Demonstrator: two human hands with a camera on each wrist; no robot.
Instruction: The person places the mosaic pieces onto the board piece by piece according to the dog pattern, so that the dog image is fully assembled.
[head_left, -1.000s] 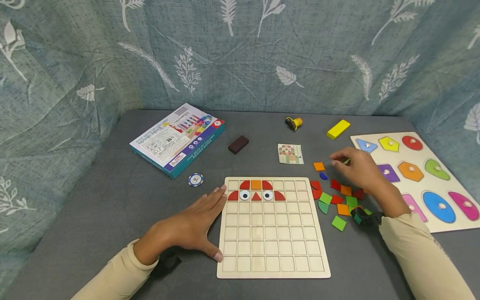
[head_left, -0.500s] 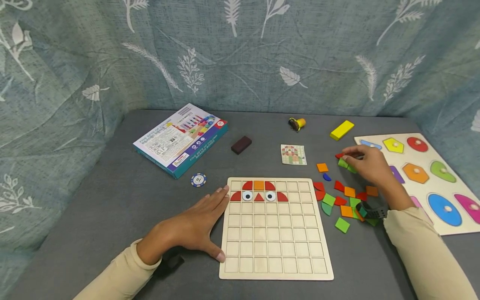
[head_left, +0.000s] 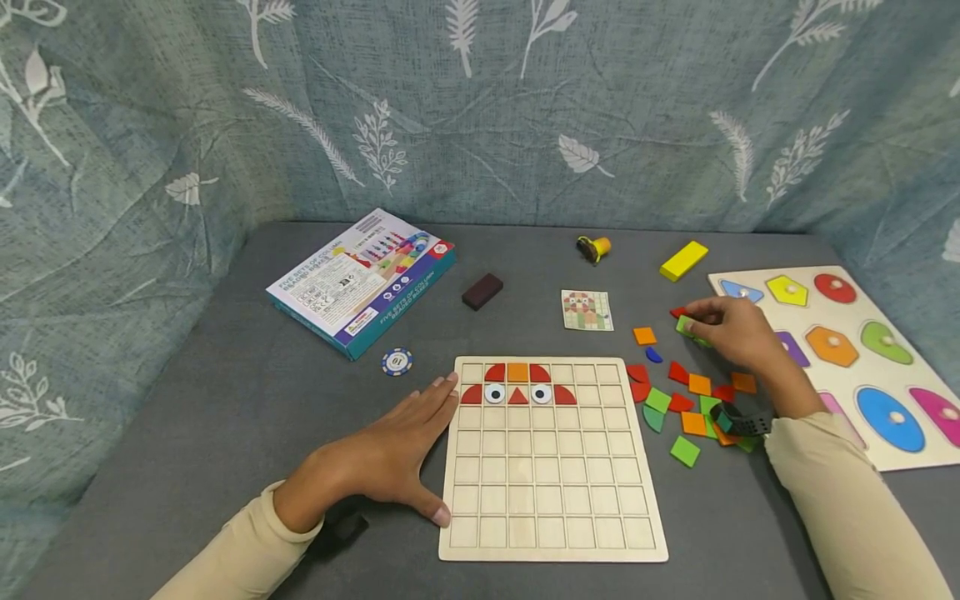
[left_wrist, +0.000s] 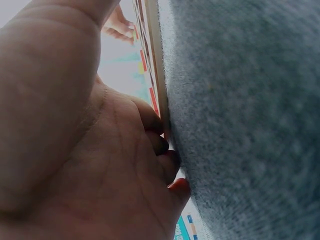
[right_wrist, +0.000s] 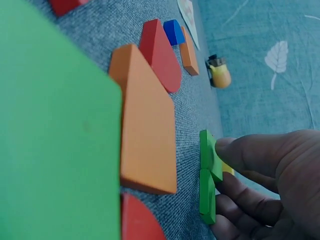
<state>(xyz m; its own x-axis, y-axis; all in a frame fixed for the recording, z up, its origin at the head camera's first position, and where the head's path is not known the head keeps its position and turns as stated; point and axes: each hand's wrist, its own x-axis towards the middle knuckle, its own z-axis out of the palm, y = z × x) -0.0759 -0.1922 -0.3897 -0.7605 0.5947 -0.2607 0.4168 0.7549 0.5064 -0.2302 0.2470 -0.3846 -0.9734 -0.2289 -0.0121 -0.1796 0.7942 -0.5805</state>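
Note:
A wooden grid board lies flat at the front middle. Near its top edge sit an orange square, red pieces and two eye tiles. My left hand rests along the board's left edge, fingers straight and thumb spread. To the right, my right hand pinches a green square tile low at the table. In the right wrist view the thumb lies on that green tile, and a second green tile adjoins it. A red piece shows just beyond the fingers.
Loose red, orange and green tiles lie between board and right forearm. A knob puzzle board stands at far right. Behind are a picture card, yellow block, dark block, poker chip and box.
My right hand, holding a green piece, has come down beside the red piece and green tiles, and its thumb now lies on a green tile. The left hand stays at the board.

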